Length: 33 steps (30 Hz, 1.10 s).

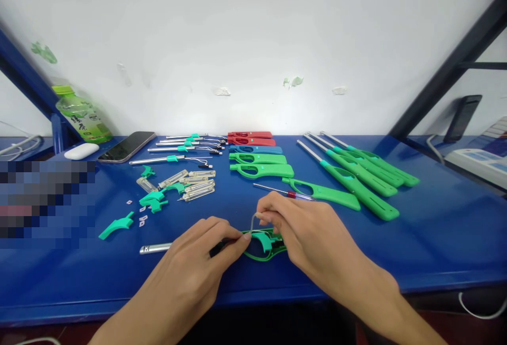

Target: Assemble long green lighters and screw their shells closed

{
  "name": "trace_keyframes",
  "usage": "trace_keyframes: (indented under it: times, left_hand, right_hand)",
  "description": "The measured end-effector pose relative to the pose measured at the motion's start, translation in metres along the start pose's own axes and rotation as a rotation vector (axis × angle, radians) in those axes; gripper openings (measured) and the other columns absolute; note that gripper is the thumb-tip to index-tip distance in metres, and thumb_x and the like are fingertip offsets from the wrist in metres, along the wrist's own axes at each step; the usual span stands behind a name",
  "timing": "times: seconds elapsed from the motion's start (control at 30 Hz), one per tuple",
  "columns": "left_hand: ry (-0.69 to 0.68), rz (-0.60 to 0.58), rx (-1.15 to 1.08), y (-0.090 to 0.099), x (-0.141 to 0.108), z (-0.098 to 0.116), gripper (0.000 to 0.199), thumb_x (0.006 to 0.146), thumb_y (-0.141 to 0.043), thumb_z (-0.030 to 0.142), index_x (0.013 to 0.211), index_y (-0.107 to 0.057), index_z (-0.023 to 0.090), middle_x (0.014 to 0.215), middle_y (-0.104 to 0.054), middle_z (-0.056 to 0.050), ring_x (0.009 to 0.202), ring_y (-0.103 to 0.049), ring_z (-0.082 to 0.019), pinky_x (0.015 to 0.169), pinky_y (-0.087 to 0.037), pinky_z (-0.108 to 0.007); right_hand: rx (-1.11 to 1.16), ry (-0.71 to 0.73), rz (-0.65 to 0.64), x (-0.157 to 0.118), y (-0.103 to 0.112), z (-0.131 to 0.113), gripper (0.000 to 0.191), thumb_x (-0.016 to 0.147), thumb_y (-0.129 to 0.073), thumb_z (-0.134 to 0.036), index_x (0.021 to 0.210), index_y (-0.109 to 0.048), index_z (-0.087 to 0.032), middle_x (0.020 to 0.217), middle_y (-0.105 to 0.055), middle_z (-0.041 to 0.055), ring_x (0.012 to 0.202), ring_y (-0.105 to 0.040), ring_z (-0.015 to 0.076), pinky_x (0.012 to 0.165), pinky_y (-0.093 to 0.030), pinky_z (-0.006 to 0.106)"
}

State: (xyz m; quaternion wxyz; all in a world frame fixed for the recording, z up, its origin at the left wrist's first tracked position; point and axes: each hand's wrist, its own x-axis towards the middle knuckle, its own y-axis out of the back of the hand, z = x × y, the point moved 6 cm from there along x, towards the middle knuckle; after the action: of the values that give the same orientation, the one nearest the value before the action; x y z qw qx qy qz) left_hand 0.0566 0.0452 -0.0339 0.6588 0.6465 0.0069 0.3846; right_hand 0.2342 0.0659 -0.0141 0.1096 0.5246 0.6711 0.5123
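Note:
An open green lighter half-shell (pixel 253 256) lies near the table's front edge, with a teal trigger (pixel 264 241) inside it. From its left side a silver metal barrel (pixel 155 249) sticks out under my left hand (pixel 200 263). My left thumb and forefinger are closed on the neck of the shell. Above the trigger, my right hand (pixel 312 229) pinches a thin pale tube (pixel 253 222), which bends down into the shell. My right fingers hide part of the shell's handle. Just behind my right hand lies a screwdriver (pixel 291 194) with a red, clear handle.
Finished-looking green lighters (pixel 356 178) lie at the right. Red shells (pixel 251 140), a blue shell (pixel 257 150) and green shells (pixel 263 170) sit mid-table. Left are metal barrels with wires (pixel 154 159), clear fuel tanks (pixel 200 189), teal triggers (pixel 116 225), a phone (pixel 127 147) and a bottle (pixel 85 118).

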Motion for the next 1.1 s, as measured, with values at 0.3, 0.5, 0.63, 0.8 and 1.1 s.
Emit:
trace_keyframes:
  times: [0.3, 0.5, 0.63, 0.8, 1.1]
  left_hand:
    - [-0.031, 0.069, 0.031, 0.007, 0.002, 0.005, 0.042, 0.100, -0.048, -0.005, 0.128, -0.068, 0.020, 0.117, -0.075, -0.006, 0.103, -0.070, -0.021, 0.090, -0.063, -0.036]
    - [-0.027, 0.070, 0.043, 0.003, 0.000, 0.003, 0.040, 0.102, -0.049, -0.003, 0.129, -0.068, 0.019, 0.117, -0.074, -0.007, 0.106, -0.068, -0.023, 0.093, -0.061, -0.038]
    - [-0.001, -0.034, 0.063, -0.003, -0.001, 0.002, 0.059, 0.095, -0.048, -0.009, 0.147, -0.059, 0.018, 0.121, -0.070, -0.009, 0.106, -0.063, -0.025, 0.091, -0.060, -0.042]
    - [0.013, -0.118, 0.113, -0.009, 0.000, 0.002, 0.075, 0.090, -0.045, -0.013, 0.154, -0.053, 0.025, 0.116, -0.062, -0.008, 0.096, -0.057, -0.025, 0.083, -0.058, -0.045]
    - [0.012, -0.141, 0.092, -0.011, -0.001, 0.001, 0.074, 0.092, -0.044, -0.013, 0.155, -0.052, 0.024, 0.117, -0.057, -0.008, 0.098, -0.054, -0.024, 0.085, -0.054, -0.041]
  right_hand:
    - [0.024, -0.018, 0.030, 0.005, 0.000, -0.005, 0.023, 0.105, -0.049, -0.006, 0.109, -0.059, -0.027, 0.097, -0.081, -0.0023, 0.084, -0.078, 0.0175, 0.068, -0.045, 0.027]
    - [0.043, -0.036, 0.022, 0.007, 0.000, -0.004, 0.023, 0.106, -0.049, -0.007, 0.109, -0.059, -0.028, 0.099, -0.081, -0.0024, 0.089, -0.079, 0.0182, 0.070, -0.046, 0.027]
    - [0.036, -0.071, 0.027, 0.004, 0.002, 0.002, 0.016, 0.110, -0.050, -0.015, 0.106, -0.059, -0.027, 0.089, -0.078, -0.0036, 0.081, -0.077, 0.0181, 0.067, -0.044, 0.028]
    - [0.025, -0.112, 0.045, -0.003, 0.005, 0.012, 0.014, 0.111, -0.053, -0.019, 0.103, -0.061, -0.026, 0.087, -0.075, -0.0033, 0.075, -0.071, 0.0177, 0.067, -0.043, 0.029]
    - [0.022, -0.098, 0.023, -0.022, 0.007, 0.024, 0.017, 0.112, -0.052, -0.019, 0.102, -0.064, -0.026, 0.103, -0.072, 0.0003, 0.097, -0.067, 0.0199, 0.088, -0.048, 0.035]
